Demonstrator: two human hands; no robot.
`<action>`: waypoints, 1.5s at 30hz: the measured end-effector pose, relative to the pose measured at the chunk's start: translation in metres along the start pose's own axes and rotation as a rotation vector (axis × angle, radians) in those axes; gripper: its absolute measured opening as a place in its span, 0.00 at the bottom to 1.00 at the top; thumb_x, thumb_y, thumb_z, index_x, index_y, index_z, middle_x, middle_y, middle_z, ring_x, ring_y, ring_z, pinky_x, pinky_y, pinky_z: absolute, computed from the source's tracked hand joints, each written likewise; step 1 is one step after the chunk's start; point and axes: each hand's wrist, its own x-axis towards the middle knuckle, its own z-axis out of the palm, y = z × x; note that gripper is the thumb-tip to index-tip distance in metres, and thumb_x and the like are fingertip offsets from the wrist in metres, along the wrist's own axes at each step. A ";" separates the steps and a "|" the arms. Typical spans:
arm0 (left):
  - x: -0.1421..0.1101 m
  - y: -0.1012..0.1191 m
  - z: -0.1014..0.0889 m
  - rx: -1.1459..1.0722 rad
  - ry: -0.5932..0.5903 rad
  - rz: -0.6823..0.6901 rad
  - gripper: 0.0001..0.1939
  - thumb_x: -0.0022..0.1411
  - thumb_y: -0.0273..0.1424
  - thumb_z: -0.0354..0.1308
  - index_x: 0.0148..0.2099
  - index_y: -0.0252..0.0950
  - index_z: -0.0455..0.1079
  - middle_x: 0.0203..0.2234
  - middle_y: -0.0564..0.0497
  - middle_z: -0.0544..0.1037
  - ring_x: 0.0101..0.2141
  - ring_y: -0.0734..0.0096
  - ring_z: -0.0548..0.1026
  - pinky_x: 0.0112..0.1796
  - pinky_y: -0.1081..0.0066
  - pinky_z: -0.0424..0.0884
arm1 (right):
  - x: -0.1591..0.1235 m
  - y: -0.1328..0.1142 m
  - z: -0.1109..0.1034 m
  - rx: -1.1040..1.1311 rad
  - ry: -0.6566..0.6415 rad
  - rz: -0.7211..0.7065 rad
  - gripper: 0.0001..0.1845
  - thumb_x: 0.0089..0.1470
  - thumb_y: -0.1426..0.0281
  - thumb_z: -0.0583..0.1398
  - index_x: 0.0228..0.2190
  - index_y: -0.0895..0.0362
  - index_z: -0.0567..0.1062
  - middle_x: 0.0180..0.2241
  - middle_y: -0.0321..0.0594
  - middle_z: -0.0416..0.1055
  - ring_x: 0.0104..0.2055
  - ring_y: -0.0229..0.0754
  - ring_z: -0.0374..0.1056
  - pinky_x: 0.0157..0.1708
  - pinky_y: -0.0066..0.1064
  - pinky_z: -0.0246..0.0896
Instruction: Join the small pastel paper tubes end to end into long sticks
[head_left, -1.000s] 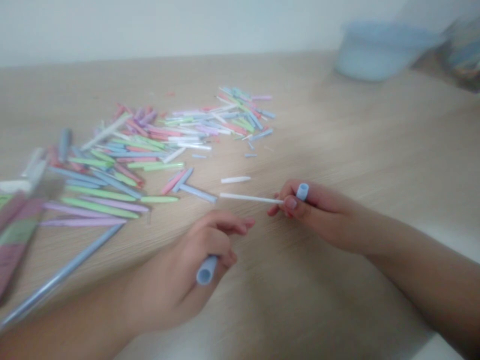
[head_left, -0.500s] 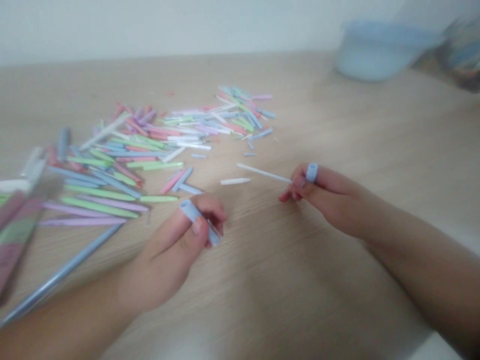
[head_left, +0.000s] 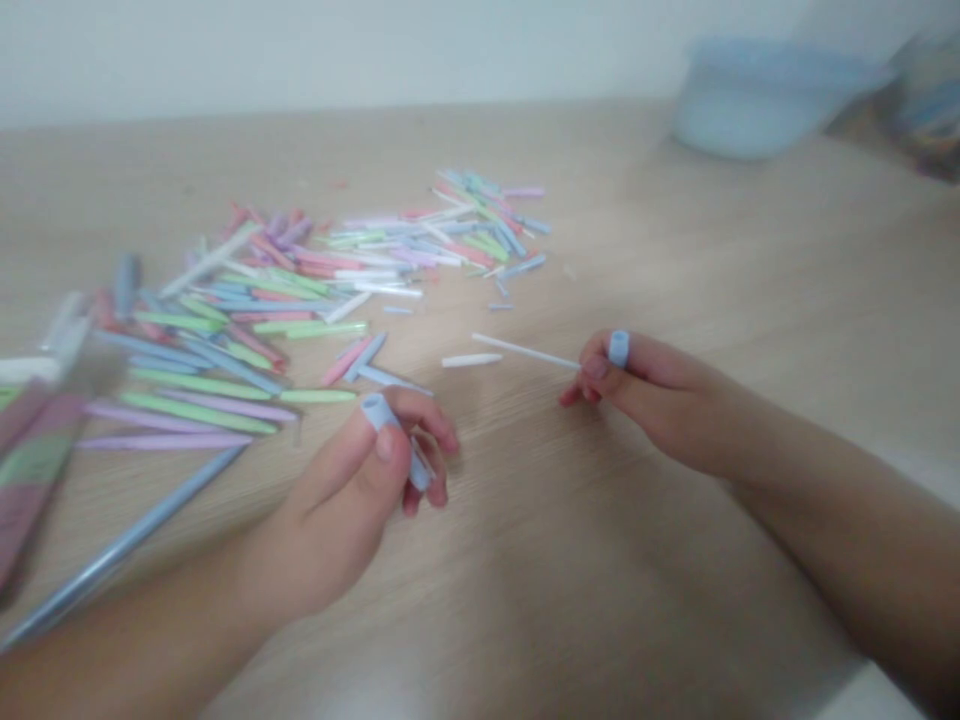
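Observation:
In the lower middle, my left hand (head_left: 375,470) is closed round a blue pen barrel (head_left: 379,412). Its open end sticks up past the thumb; the lower end shows between the fingers, which are partly spread. Off to the right, my right hand (head_left: 622,370) pinches a thin white pen refill (head_left: 525,350) that points left. A short blue tube (head_left: 619,349) also shows at that hand's forefinger; its other end is hidden. Between the hands, a white tapered pen piece (head_left: 471,360) lies on the table.
Many coloured pen parts (head_left: 300,285) are heaped at left and centre. A long blue-grey rod (head_left: 127,545) lies beside my left forearm, near a striped pink-green object (head_left: 41,470). A light blue basin (head_left: 750,110) stands back right beside a blurred bag-like thing (head_left: 926,110).
My left hand's fingers have loosened and spread a little around the blue barrel. My right hand has barely shifted, with the refill still in it.

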 end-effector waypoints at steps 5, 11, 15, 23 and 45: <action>-0.001 0.005 -0.002 0.220 -0.006 -0.009 0.22 0.79 0.52 0.43 0.52 0.43 0.69 0.33 0.51 0.78 0.28 0.68 0.73 0.28 0.68 0.69 | 0.000 -0.002 -0.002 -0.021 -0.036 -0.042 0.16 0.72 0.56 0.56 0.34 0.50 0.72 0.34 0.35 0.79 0.39 0.45 0.73 0.40 0.36 0.65; 0.001 0.015 0.003 0.791 0.058 0.166 0.10 0.77 0.40 0.54 0.47 0.41 0.73 0.35 0.52 0.78 0.36 0.66 0.75 0.36 0.67 0.70 | -0.013 -0.017 -0.005 -0.078 -0.177 -0.173 0.13 0.72 0.60 0.58 0.34 0.51 0.72 0.29 0.32 0.71 0.30 0.39 0.66 0.30 0.32 0.59; 0.005 0.016 0.007 0.881 0.024 0.137 0.10 0.76 0.37 0.55 0.43 0.40 0.74 0.32 0.52 0.76 0.34 0.65 0.73 0.34 0.65 0.66 | -0.019 -0.024 -0.007 -0.201 -0.198 -0.265 0.11 0.71 0.63 0.58 0.35 0.51 0.70 0.28 0.30 0.67 0.25 0.37 0.59 0.28 0.32 0.56; 0.008 0.017 0.006 0.919 0.062 0.173 0.09 0.74 0.30 0.54 0.49 0.41 0.75 0.42 0.49 0.77 0.45 0.58 0.74 0.46 0.60 0.68 | -0.024 -0.031 -0.018 -0.342 -0.212 -0.334 0.08 0.68 0.67 0.59 0.34 0.50 0.71 0.28 0.32 0.69 0.27 0.40 0.63 0.30 0.34 0.56; 0.011 0.011 0.008 1.017 0.110 0.149 0.14 0.71 0.30 0.57 0.57 0.41 0.75 0.46 0.46 0.76 0.46 0.56 0.75 0.48 0.57 0.71 | -0.021 -0.030 -0.008 -0.519 -0.283 -0.354 0.05 0.65 0.68 0.58 0.34 0.51 0.71 0.31 0.37 0.74 0.31 0.44 0.67 0.30 0.36 0.55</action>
